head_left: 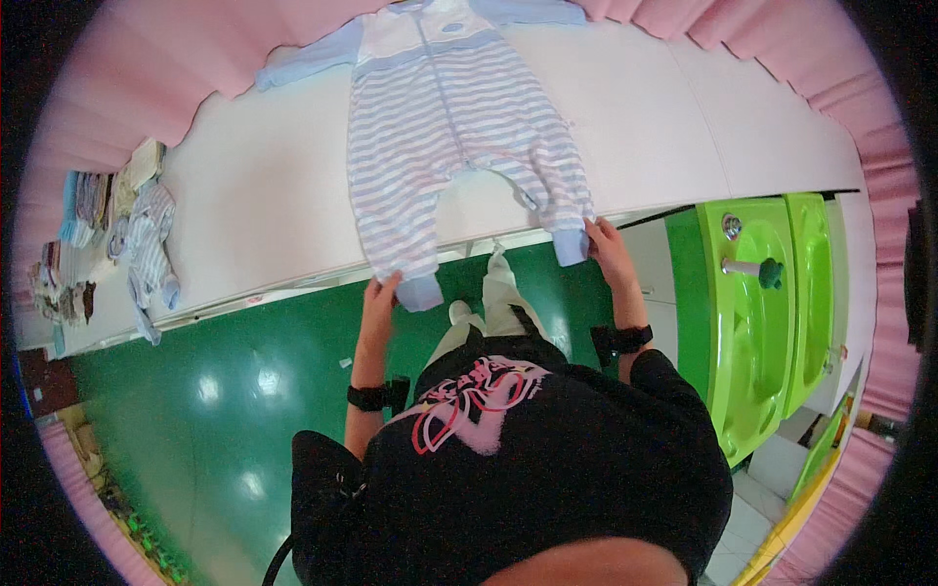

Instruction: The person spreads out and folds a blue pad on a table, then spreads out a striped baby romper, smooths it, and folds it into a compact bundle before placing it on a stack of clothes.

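Observation:
A blue-and-white striped baby romper (454, 103) lies spread face up on the white table, its zip running down the middle and its legs toward me. Both blue leg cuffs hang over the table's near edge. My left hand (382, 291) pinches the outer side of the left leg just above its cuff. At the other leg, my right hand (608, 249) has its fingers closed on the outer side by the cuff. The two arms are held apart, about as wide as the romper's legs. At the far edge of the view the neck of the romper is cut off.
The white table (264, 186) has pink curtains (186, 59) along its far side. Folded clothes (88, 205) and a striped baby garment (151, 234) lie at its left end, the garment drooping over the edge. Green basins (747, 322) stand at my right, above the green floor (234, 410).

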Tool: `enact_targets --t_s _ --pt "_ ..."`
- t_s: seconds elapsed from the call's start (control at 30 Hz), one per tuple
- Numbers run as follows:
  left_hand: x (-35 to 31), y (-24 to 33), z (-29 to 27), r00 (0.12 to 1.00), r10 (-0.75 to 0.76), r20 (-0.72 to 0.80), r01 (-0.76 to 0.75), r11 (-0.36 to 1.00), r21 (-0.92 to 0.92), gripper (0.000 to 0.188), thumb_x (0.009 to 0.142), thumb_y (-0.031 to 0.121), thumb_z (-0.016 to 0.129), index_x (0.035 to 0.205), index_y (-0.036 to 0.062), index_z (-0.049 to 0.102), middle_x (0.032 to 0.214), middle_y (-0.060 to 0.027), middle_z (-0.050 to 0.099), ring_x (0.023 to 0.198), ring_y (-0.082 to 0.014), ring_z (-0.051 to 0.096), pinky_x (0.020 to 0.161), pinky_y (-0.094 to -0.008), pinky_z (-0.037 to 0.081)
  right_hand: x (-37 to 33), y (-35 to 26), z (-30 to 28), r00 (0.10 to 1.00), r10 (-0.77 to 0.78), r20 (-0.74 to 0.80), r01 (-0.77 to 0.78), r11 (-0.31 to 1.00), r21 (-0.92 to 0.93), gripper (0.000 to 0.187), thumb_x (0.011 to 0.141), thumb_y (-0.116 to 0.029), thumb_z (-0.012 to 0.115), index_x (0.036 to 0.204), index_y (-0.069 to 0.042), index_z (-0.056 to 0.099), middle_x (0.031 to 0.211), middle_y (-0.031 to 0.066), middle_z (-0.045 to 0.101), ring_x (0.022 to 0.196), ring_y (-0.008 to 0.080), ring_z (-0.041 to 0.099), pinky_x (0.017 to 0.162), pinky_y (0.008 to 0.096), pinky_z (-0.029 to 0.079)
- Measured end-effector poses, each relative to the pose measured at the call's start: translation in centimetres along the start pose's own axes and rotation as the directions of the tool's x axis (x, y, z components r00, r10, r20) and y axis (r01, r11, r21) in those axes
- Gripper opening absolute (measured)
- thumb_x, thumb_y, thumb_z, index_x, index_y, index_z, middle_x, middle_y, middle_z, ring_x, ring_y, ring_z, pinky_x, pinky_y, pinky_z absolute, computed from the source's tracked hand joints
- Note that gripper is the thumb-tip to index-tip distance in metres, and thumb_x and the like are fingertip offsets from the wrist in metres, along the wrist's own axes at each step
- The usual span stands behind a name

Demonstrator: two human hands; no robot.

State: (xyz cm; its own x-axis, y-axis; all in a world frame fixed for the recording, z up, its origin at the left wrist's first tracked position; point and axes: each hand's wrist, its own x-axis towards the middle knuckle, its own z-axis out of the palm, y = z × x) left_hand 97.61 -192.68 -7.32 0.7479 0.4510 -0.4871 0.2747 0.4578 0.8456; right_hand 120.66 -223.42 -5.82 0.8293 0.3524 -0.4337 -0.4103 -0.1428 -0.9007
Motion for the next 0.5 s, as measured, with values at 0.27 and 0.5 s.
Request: enact_targets --t_s 0.27,0.5 --pt "0.2 0.8 -1.0 0.997 -0.047 -0.065 0.035 0.982 -0.185 0.038 0.077 0.026 0.05 0.1 -0.0033 0.043 0.092 -0.0105 0.052 0.077 -0.0166 0.054 0.062 -0.0285 0.046 1.2 2.1 0.2 0.885 -0.147 -0.441 0.006 0.952 -0.306 0.044 0.075 -0.032 0.047 0.098 0.005 0.042 0.082 0.0158 0.054 0.078 0.0238 0.051 0.068 0.0319 0.039" --pt "-3.7 5.8 2.4 0.964 0.1 -0.245 -0.068 0.988 0.137 0.07 0.074 0.024 0.057 0.124 -0.0003 0.012 0.104 -0.0161 0.044 0.087 -0.0173 0.049 0.068 -0.0272 0.043 -1.9 -3.8 1.0 0.948 -0.261 -0.183 0.263 0.965 -0.009 0.035 0.076 -0.018 0.052 0.109 -0.009 0.046 0.081 0.0067 0.054 0.072 0.0098 0.048 0.063 0.022 0.039"
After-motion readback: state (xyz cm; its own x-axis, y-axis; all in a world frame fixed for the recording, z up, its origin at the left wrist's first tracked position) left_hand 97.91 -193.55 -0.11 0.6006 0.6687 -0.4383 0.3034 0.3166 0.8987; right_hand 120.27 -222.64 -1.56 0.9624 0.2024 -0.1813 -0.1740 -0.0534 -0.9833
